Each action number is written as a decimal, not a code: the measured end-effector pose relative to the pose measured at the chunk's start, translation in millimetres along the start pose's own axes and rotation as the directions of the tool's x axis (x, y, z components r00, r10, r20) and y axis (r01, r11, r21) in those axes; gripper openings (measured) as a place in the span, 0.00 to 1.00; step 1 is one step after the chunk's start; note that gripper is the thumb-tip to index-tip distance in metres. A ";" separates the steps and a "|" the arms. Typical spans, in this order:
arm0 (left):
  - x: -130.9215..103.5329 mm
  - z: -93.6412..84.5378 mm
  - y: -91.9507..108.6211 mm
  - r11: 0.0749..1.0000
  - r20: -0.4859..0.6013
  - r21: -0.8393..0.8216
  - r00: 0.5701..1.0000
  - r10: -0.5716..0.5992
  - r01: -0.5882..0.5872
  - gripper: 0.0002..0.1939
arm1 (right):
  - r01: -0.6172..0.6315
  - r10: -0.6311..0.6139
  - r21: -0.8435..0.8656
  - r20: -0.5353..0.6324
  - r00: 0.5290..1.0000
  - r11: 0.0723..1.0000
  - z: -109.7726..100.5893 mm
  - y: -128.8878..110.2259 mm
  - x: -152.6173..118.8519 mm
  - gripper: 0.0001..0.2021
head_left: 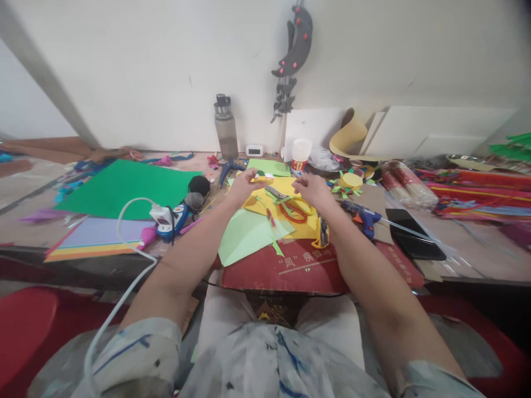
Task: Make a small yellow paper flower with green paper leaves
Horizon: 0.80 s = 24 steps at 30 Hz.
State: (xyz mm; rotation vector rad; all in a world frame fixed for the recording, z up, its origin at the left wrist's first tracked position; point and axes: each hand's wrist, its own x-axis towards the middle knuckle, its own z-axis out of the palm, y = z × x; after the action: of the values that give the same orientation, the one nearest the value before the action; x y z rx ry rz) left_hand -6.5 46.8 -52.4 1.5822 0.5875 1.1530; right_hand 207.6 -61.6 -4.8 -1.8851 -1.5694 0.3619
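My left hand (244,185) is closed on a small yellow, white and green piece (264,177) above the yellow sheets. To its right my right hand (311,190) is held with its fingers curled near the thumb; whatever they may hold is too small to make out. Between and below the hands, orange-handled scissors (292,211) lie on yellow paper (305,229). Light green paper (238,237) overlaps it at the lower left. A yellow cutter (321,233) lies beside my right wrist.
A green sheet (124,188) and a power strip (172,221) with a white cable (120,287) are at the left. A bottle (226,130) and paper cup (301,152) stand behind. At the right are a blue glue gun (367,221) and a phone (415,235).
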 end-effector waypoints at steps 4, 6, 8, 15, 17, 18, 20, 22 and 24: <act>1.2 -2.8 -2.3 0.997 -0.003 0.069 0.999 0.043 -0.043 0.21 | 0.084 -0.083 0.007 -0.077 0.994 0.996 -26.6 -12.0 -5.6 0.10; 0.5 -2.0 -1.7 0.978 -0.013 0.150 0.989 0.145 -0.142 0.17 | 0.117 -0.126 -0.056 -0.190 0.974 0.992 -45.1 -4.4 -15.6 0.10; -2.1 1.2 -0.3 0.942 -0.011 0.228 0.966 0.257 -0.247 0.12 | 0.111 -0.153 -0.161 -0.274 0.950 0.981 -61.1 17.3 -31.0 0.11; -12.3 13.5 1.1 0.796 0.047 0.494 0.925 0.378 -0.350 0.09 | -0.224 0.041 -0.459 -0.376 0.926 0.860 -64.6 125.2 -90.7 0.26; -12.9 12.9 1.4 0.793 0.049 0.502 0.927 0.371 -0.344 0.11 | -0.327 0.187 -0.444 -0.330 0.925 0.834 -57.5 136.1 -97.7 0.27; -12.8 12.1 1.9 0.798 0.042 0.495 0.926 0.375 -0.345 0.12 | -0.348 0.227 -0.429 -0.309 0.924 0.833 -54.6 137.8 -99.0 0.28; -12.5 10.7 3.5 0.800 0.028 0.481 0.918 0.395 -0.359 0.15 | -0.371 0.263 -0.418 -0.293 0.919 0.829 -51.9 137.7 -98.8 0.29; -12.0 10.1 5.2 0.787 0.026 0.488 0.907 0.420 -0.378 0.16 | -0.395 0.291 -0.403 -0.296 0.910 0.826 -53.5 137.9 -97.0 0.27; -11.8 10.5 6.4 0.769 0.029 0.505 0.898 0.439 -0.392 0.15 | -0.422 0.319 -0.366 -0.308 0.896 0.830 -58.3 141.7 -95.3 0.25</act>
State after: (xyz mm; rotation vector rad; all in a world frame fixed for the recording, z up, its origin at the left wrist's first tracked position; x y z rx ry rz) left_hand -3.2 30.1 -50.9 2.1991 0.6484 1.4920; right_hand 327.8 -180.0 -68.8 -2.4821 -1.1752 -0.0567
